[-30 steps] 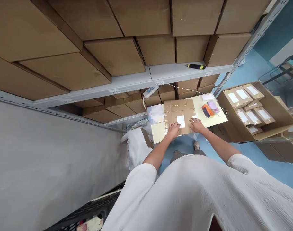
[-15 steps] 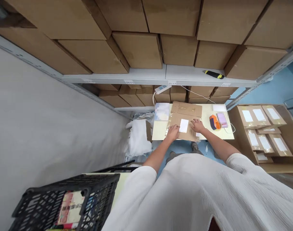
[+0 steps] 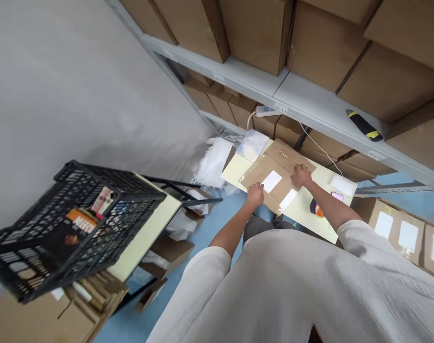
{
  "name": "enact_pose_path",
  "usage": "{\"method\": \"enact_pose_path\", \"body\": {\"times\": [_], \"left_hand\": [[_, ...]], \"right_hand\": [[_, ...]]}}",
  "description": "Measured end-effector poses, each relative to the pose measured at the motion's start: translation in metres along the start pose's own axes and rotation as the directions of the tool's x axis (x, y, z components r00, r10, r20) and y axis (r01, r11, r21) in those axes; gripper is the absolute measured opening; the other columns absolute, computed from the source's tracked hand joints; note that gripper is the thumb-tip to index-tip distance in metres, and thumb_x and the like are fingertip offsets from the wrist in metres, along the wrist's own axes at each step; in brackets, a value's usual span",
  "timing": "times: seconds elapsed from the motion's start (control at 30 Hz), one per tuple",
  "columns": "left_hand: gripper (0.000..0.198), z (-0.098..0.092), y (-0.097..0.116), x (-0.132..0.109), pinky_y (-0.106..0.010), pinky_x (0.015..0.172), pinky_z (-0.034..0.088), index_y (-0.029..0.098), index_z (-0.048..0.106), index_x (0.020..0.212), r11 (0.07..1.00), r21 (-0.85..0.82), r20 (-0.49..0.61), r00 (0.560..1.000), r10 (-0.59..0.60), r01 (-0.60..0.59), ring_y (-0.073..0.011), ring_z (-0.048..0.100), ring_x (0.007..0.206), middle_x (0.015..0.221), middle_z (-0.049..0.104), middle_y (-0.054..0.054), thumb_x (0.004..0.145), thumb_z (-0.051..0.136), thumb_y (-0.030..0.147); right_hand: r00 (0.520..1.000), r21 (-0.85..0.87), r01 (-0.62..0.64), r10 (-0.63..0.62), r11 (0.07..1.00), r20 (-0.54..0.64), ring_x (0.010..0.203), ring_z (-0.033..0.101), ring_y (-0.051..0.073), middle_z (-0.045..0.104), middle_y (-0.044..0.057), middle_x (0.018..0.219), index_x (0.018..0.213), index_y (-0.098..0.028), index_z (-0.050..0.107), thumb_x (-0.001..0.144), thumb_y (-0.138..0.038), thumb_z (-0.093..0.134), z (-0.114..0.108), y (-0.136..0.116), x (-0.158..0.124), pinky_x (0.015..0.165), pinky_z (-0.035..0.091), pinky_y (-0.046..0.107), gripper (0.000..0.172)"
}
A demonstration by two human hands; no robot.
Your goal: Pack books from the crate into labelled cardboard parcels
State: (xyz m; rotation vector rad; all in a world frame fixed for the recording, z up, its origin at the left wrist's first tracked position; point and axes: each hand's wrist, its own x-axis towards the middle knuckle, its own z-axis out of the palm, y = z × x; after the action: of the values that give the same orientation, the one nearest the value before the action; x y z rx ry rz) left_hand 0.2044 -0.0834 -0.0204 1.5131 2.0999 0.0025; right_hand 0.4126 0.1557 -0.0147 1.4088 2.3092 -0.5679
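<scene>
A flat cardboard box with a white label lies on a pale yellow table. My left hand rests on the box's near edge, just left of the label, fingers curled down onto the cardboard. Further back on the right part of the box sits my right hand, its fingers bent and pressing on the top. Neither hand lifts anything. A second white label lies at the box's near right corner.
A black plastic crate holding books stands on a second table at left. Shelves of brown cartons fill the back, with a black and yellow knife on one shelf. An orange tape dispenser and labelled boxes are at right. White packing material lies on the floor.
The view has swung left and tilted, bringing the black crate into sight. My right hand has moved further back on the box; my left hand stays at the near edge.
</scene>
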Motion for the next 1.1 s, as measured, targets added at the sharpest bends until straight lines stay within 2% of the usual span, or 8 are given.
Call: {"method": "enact_pose_path", "body": {"times": [0.17, 0.37, 0.63, 0.8, 0.93, 1.03, 1.1], "left_hand": [[0.048, 0.013, 0.015, -0.009, -0.049, 0.116, 0.044, 0.020, 0.060, 0.149, 0.990, -0.006, 0.021, 0.990, -0.139, 0.139, -0.0349, 0.056, 0.139, 0.157, 0.056, -0.018, 0.102, 0.053, 0.019], [0.053, 0.020, 0.023, -0.014, -0.050, 0.112, 0.047, 0.020, 0.057, 0.152, 0.968, -0.022, 0.016, 0.968, -0.249, 0.249, -0.0367, 0.057, 0.138, 0.156, 0.056, -0.020, 0.099, 0.052, 0.016], [0.049, 0.025, 0.027, -0.015, -0.053, 0.109, 0.049, 0.018, 0.059, 0.147, 0.935, -0.065, 0.008, 0.937, -0.348, 0.348, -0.0381, 0.065, 0.127, 0.150, 0.058, -0.023, 0.099, 0.050, 0.016], [0.048, 0.030, 0.029, -0.012, -0.049, 0.106, 0.052, 0.019, 0.057, 0.146, 0.911, -0.113, 0.034, 0.918, -0.395, 0.396, -0.0357, 0.069, 0.124, 0.154, 0.054, -0.021, 0.098, 0.054, 0.018], [0.048, 0.030, 0.029, -0.014, -0.049, 0.108, 0.052, 0.021, 0.058, 0.146, 0.886, -0.206, 0.024, 0.907, -0.421, 0.416, -0.0358, 0.066, 0.128, 0.160, 0.050, -0.020, 0.098, 0.057, 0.021], [0.047, 0.028, 0.032, -0.022, -0.051, 0.111, 0.049, 0.021, 0.058, 0.146, 0.869, -0.242, -0.042, 0.891, -0.453, 0.431, -0.0384, 0.058, 0.136, 0.164, 0.046, -0.020, 0.100, 0.057, 0.024], [0.047, 0.024, 0.035, -0.029, -0.053, 0.112, 0.047, 0.021, 0.058, 0.148, 0.881, -0.243, -0.093, 0.894, -0.437, 0.405, -0.0396, 0.053, 0.140, 0.166, 0.043, -0.020, 0.101, 0.056, 0.026]], "right_hand": [[0.999, -0.023, 0.050, -0.050, 0.999, -0.021, 0.153, 0.039, 0.044, 0.040, 0.022, 0.169, 0.160, -0.019, 0.045, 0.100, -0.051, 0.059, -0.004, 0.009, 0.040, 0.125, 0.036, 0.059, 0.069], [0.997, -0.032, 0.062, -0.063, 0.998, -0.035, 0.153, 0.036, 0.045, 0.037, 0.023, 0.168, 0.159, -0.021, 0.041, 0.096, -0.055, 0.064, -0.003, 0.013, 0.065, 0.126, 0.030, 0.060, 0.076], [1.000, -0.075, 0.017, -0.016, 0.997, 0.010, 0.152, 0.036, 0.045, 0.035, 0.025, 0.168, 0.154, -0.021, 0.045, 0.093, -0.064, 0.071, -0.007, 0.017, 0.079, 0.124, 0.030, 0.060, 0.080], [1.000, -0.063, 0.000, 0.001, 0.998, 0.016, 0.159, 0.029, 0.045, 0.028, 0.028, 0.173, 0.156, -0.020, 0.040, 0.089, -0.068, 0.077, -0.005, 0.022, 0.085, 0.125, 0.027, 0.061, 0.090], [1.000, -0.042, -0.001, 0.002, 0.999, 0.004, 0.156, 0.034, 0.045, 0.035, 0.027, 0.169, 0.156, -0.021, 0.039, 0.087, -0.070, 0.077, -0.004, 0.025, 0.087, 0.124, 0.029, 0.061, 0.093], [1.000, -0.032, -0.002, 0.002, 0.999, -0.019, 0.151, 0.038, 0.045, 0.040, 0.025, 0.164, 0.156, -0.022, 0.040, 0.087, -0.073, 0.075, -0.005, 0.026, 0.087, 0.122, 0.031, 0.062, 0.093], [1.000, -0.027, -0.001, 0.000, 1.000, -0.029, 0.149, 0.040, 0.047, 0.041, 0.025, 0.163, 0.158, -0.022, 0.038, 0.086, -0.074, 0.075, -0.006, 0.026, 0.087, 0.120, 0.032, 0.063, 0.097]]}}
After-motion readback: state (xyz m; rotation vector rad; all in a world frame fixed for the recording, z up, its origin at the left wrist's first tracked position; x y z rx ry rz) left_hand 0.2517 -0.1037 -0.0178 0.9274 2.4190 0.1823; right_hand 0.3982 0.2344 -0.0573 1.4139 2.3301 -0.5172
